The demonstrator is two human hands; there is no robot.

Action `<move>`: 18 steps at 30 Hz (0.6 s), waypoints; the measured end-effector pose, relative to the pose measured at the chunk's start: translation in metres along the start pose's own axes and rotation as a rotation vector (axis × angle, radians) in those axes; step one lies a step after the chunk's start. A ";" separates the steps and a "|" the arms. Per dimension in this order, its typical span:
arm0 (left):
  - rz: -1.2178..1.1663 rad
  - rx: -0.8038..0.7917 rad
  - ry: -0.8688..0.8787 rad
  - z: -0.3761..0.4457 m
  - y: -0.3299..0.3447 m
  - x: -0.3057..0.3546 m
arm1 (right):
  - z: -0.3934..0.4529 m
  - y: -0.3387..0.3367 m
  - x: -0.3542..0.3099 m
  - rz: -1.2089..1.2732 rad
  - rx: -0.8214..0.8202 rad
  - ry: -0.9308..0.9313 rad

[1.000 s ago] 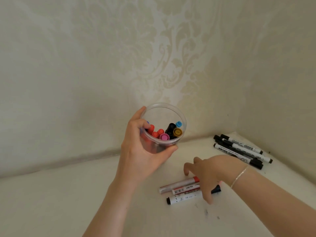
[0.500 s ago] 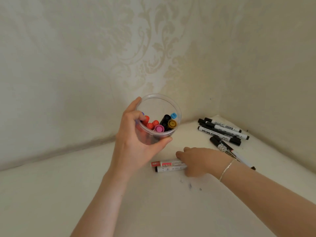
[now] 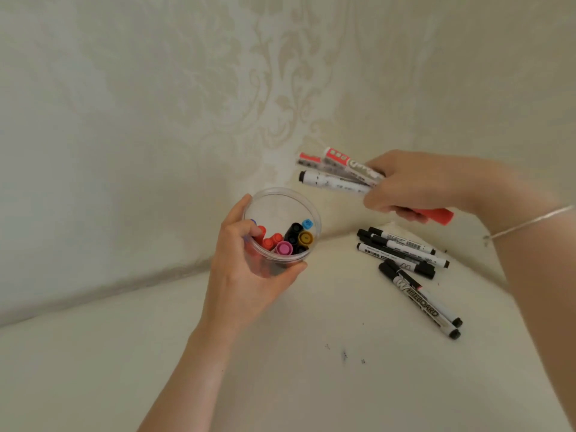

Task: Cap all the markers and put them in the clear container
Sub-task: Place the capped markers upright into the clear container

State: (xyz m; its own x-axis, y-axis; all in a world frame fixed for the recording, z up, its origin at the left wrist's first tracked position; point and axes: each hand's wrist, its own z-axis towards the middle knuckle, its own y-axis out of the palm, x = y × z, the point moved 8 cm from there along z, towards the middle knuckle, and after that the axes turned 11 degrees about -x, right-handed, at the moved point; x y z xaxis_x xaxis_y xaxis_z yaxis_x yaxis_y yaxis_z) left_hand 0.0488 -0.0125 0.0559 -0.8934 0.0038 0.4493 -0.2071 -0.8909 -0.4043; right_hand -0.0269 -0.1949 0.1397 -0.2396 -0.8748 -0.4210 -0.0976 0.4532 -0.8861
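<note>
- Three markers [image 3: 338, 171] sit bunched in my right hand [image 3: 414, 185], right of centre in the head view, fingers wrapped tight round their middles; their ends fan out to the left, above the table.
- Two of them carry red at the left end, the third a white barrel with a black tip. Print runs along the barrels, too blurred for me to read.
- A red cap [image 3: 438, 216] sticks out below the same fist, on its right side.
- My left hand [image 3: 246, 272] is closed round the clear container [image 3: 282, 226] at the middle of the frame, thumb at the lower right of its wall, fingers over the left rim.
- Inside it stand capped markers, ends up: red, pink, black, yellow-brown and blue tops.
- More markers [image 3: 402, 249] with black caps lie in a loose pile on the white table [image 3: 311, 385], lower right of the container and well apart from it.
- One long marker [image 3: 419, 299] in the lower right reads "WHITEBOARD" down its white barrel; another in the pile shows a barcode label.
- A thin bracelet [image 3: 533, 221] crosses my right wrist at the right edge.
- Patterned pale wallpaper [image 3: 280, 73] fills the upper frame.
</note>
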 end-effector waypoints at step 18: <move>0.005 -0.055 0.027 0.005 0.014 -0.009 | 0.015 0.022 -0.089 -0.755 0.049 0.197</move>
State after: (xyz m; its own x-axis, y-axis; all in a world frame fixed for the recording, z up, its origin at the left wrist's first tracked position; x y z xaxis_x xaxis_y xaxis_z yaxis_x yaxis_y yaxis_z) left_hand 0.0562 -0.0277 0.0500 -0.9045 0.0124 0.4263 -0.2238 -0.8647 -0.4498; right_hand 0.0067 -0.1099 0.1552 -0.2929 -0.8947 0.3372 -0.2610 -0.2644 -0.9284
